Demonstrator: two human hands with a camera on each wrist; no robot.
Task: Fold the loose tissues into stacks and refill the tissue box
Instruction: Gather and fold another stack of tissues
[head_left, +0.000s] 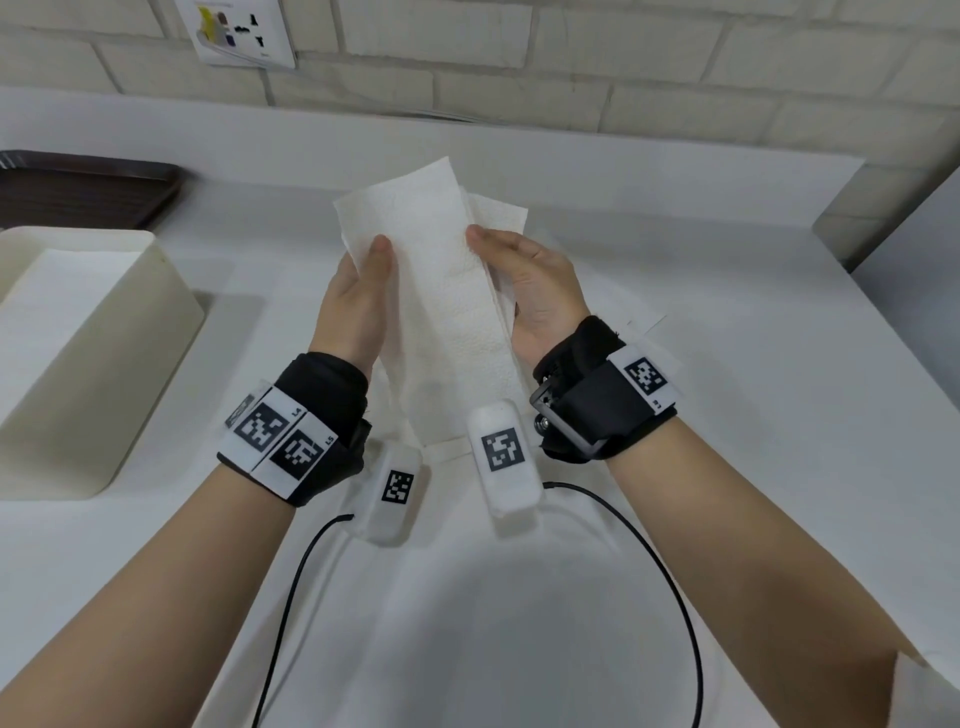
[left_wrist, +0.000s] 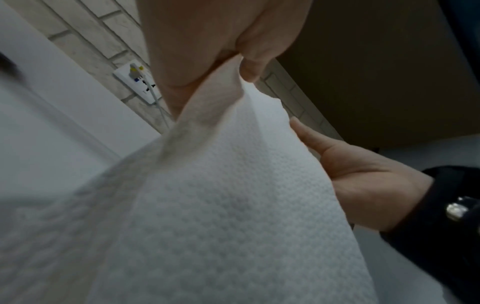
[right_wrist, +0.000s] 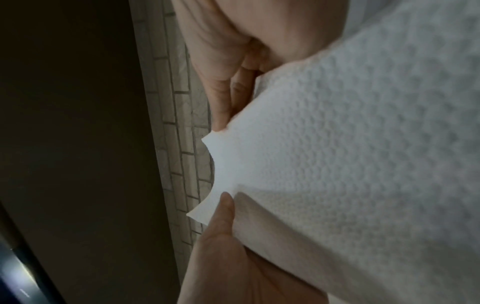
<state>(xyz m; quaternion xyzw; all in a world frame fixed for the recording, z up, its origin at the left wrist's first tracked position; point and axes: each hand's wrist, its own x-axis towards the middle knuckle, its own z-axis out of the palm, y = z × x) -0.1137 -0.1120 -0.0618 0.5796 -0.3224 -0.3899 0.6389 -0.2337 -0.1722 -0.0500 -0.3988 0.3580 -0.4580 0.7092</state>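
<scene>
Above the white counter (head_left: 675, 291), a folded strip of tissues (head_left: 441, 291) is held up between both hands, likely to square its edges. Left hand (head_left: 358, 296) and right hand (head_left: 530, 283) each pinch a side. At left, the open tissue box (head_left: 130, 332) already holds white tissues.

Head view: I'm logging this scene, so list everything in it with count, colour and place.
tissue: a few folded sheets together, white, held up over the table's middle
tissue box: one, cream, left, open-topped
tray: one, dark brown, far left, behind the box
table: one, white
socket plate: one, white, on the brick wall
cables: two, black, near edge
left hand: grips the tissue's left edge
right hand: grips its right edge
</scene>
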